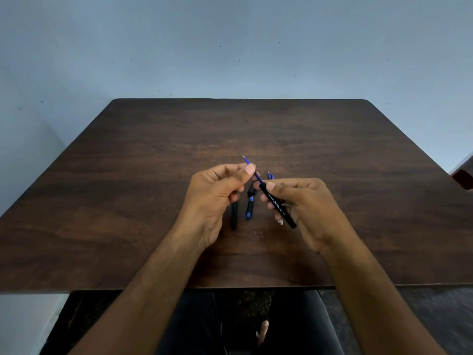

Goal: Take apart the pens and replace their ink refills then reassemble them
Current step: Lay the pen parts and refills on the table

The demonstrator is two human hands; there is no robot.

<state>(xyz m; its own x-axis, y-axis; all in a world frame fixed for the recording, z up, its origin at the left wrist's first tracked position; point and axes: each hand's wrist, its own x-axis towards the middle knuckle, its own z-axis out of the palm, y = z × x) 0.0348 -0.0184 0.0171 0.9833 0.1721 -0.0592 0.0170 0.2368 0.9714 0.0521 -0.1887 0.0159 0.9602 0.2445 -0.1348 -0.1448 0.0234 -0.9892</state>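
Both hands on one pen, mid-air over worktop

Left hand pinches blue refill near its tip, fingers closed on it. Right hand grips black barrel; the refill's lower end sits inside the barrel mouth. Assembly tilts up-left, between the hands, above the worktop. Loose parts lie below: black piece under left hand, black-blue piece between hands, two blue refill tips just beyond right hand.

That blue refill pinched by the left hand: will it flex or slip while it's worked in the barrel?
The blue refill looks thin, so it probably bends under side load. Its smooth surface may slip in the left hand. The barrel in the right hand looks stiffer.
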